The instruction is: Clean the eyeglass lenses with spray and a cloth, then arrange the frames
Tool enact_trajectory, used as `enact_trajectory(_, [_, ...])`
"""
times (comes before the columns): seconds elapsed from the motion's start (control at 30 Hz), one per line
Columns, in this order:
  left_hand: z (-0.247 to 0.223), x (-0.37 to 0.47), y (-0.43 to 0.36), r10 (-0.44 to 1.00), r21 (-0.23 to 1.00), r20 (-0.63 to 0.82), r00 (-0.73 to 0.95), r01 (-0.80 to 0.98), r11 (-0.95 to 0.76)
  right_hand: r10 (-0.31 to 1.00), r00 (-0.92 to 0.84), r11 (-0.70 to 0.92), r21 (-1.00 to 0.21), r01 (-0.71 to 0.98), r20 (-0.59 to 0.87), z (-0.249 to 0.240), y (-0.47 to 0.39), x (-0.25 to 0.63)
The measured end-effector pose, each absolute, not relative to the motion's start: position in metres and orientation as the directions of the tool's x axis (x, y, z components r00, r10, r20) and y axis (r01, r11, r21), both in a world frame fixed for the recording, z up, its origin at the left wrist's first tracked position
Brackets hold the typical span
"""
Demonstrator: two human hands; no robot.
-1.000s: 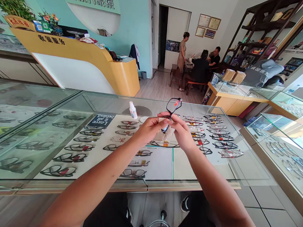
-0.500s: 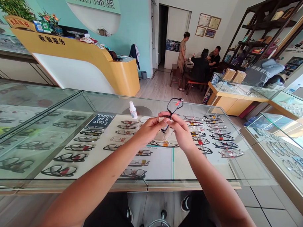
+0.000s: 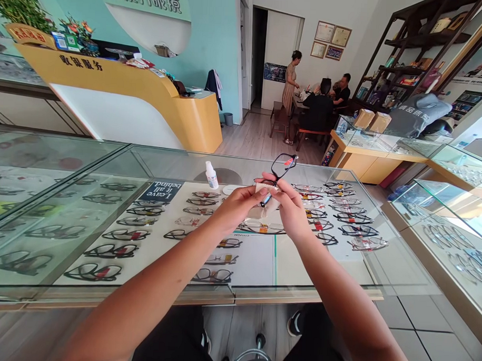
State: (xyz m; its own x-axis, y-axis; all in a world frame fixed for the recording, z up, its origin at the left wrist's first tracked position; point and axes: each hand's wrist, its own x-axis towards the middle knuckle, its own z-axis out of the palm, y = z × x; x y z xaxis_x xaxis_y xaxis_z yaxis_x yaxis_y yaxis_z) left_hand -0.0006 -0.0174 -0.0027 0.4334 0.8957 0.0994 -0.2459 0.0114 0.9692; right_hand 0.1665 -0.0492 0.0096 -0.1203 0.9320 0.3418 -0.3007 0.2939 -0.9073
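A pair of dark-framed eyeglasses is held above the glass display case, one lens sticking up past the fingers. My left hand pinches a pale cloth against the lower part of the glasses. Around the same cloth and frame, my right hand is closed from the other side. The fingers and cloth partly cover the lower lens. A white bottle stands upright on the glass top, left of my hands.
Rows of glasses lie inside the display case. Farther back are a yellow counter, a side case with two cardboard boxes, and several people around a table, one standing.
The glasses have shifted slightly right and tilted, and the cloth and fingers have moved a little on the lower lens. The people at the back have changed posture slightly.
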Motion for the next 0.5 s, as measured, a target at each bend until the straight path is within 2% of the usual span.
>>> enact_trajectory(0.17, [0.0014,-0.0007,-0.0184,0.877,0.963,0.146,0.458,-0.269,-0.02,0.919,-0.141,0.306,-0.892,-0.332,0.368,0.0086,-0.0482,0.1685])
enact_trajectory(0.5, [0.005,-0.0028,-0.0171,0.869,0.942,0.145,0.473,-0.334,0.024,0.929,-0.128,0.319,-0.925,-0.206,0.348,0.0026,-0.0419,0.169])
